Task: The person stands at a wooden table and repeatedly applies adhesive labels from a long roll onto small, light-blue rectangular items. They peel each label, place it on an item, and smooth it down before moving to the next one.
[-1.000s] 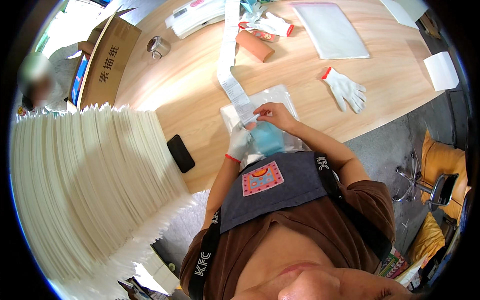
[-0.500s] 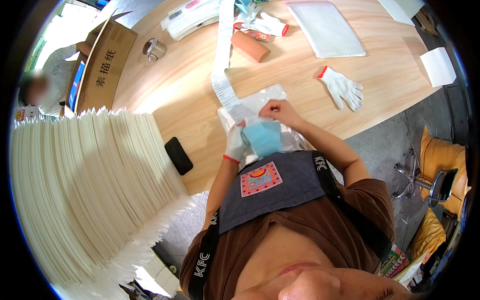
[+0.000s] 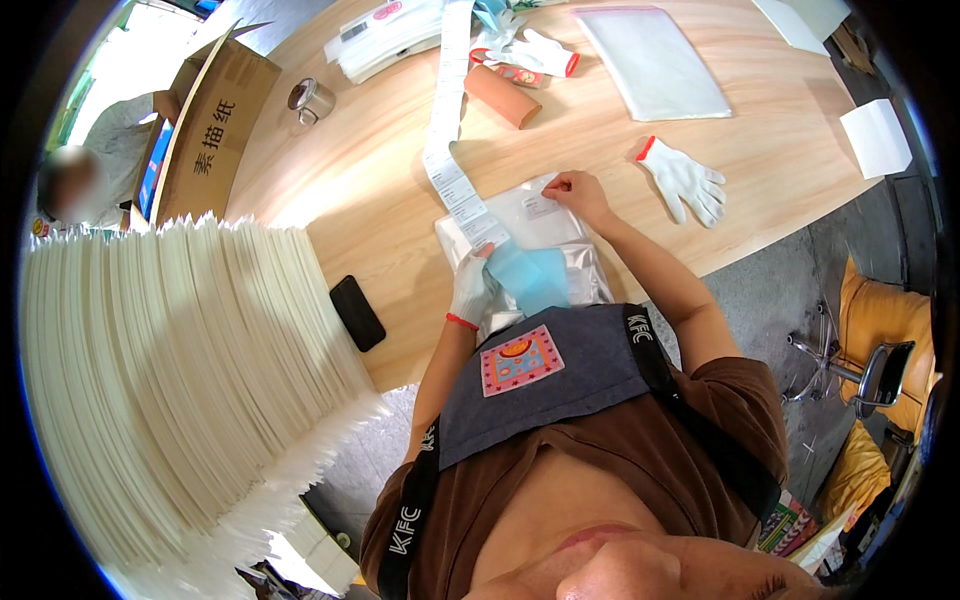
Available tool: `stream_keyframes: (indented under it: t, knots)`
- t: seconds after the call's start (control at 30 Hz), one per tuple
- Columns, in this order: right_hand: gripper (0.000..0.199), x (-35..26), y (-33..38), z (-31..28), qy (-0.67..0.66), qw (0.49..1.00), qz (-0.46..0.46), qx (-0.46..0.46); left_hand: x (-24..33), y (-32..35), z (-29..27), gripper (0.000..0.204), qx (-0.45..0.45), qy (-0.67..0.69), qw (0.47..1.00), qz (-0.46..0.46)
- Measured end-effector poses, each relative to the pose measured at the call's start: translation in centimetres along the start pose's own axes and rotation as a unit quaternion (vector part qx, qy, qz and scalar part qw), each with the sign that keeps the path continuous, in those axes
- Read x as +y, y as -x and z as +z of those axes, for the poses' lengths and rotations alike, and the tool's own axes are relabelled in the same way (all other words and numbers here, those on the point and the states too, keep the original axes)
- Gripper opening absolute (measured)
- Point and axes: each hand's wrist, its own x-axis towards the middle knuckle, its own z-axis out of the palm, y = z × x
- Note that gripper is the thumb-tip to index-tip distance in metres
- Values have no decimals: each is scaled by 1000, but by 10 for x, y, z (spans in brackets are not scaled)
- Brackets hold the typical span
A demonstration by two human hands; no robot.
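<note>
My left hand [image 3: 472, 284], in a white knit glove with a red cuff and bare fingertips, is closed on a long strip of white printed labels [image 3: 463, 200]. The strip's light-blue backing [image 3: 532, 280] hangs below that hand. Under both hands lies a stack of clear plastic bags [image 3: 520, 212]. My bare right hand [image 3: 578, 196] pinches the edge of a small white label [image 3: 543, 206], which lies against the upper part of the top bag. Whether the label is fully stuck down cannot be made out.
A tall stack of white sheets [image 3: 190, 360] stands at left, beside a black phone [image 3: 357, 312]. Farther off are a glass mug [image 3: 311, 101], a cardboard tube [image 3: 502, 97], a loose glove [image 3: 684, 181] and flat clear bags [image 3: 655, 62]. Someone sits behind a carton [image 3: 215, 125].
My right hand has moved up and away from the blue backing to the bag's top. A small label now shows at its fingers. The left hand stays nearly in place.
</note>
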Motion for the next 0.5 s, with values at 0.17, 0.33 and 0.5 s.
stream_keyframes:
  t: [0.17, 0.33, 0.5]
  knots:
    - [11, -7, 7, 4, 102, 992, -53, 46, -1, -2, -1, 29, -4, 1, 1000, 6]
    - [14, -3, 17, 8, 159, 945, -236, 162, 0, -1, 0, 29, 4, 5, 1000, 5]
    - [26, -11, 25, 3, 5, 980, -172, 96, 1, 0, 1, 30, 19, -7, 1000, -9]
